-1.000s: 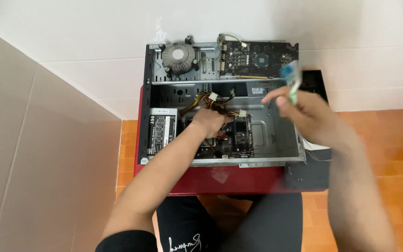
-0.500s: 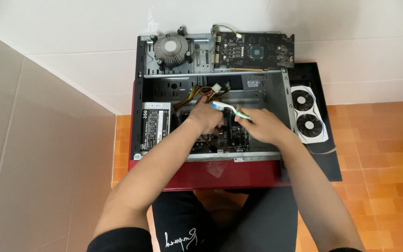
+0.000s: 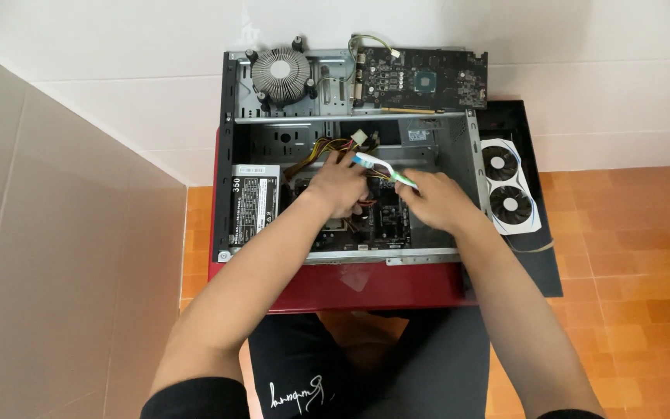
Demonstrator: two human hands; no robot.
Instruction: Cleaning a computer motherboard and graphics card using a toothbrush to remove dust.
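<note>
An open desktop computer case (image 3: 230,155) lies flat on a low red table (image 3: 366,289). My left hand (image 3: 339,186) is inside it, over the motherboard (image 3: 388,223), with its fingers curled among the yellow and black cables (image 3: 315,155). Whether the fingers grip the cables is hidden. My right hand (image 3: 437,203) holds a white, blue and green toothbrush (image 3: 374,165) by the handle. The brush head points left and touches the area by my left fingertips.
A grey power supply (image 3: 253,203) sits in the case's left end. Beyond the case lie a round metal cooler (image 3: 281,74) and a bare circuit card (image 3: 422,77). A white twin-fan shroud (image 3: 510,194) rests on a black panel (image 3: 535,268) to the right. White wall behind, orange floor tiles.
My right hand came down from the right side above the case and brought the toothbrush in over the motherboard beside my left hand. My left hand stayed in place.
</note>
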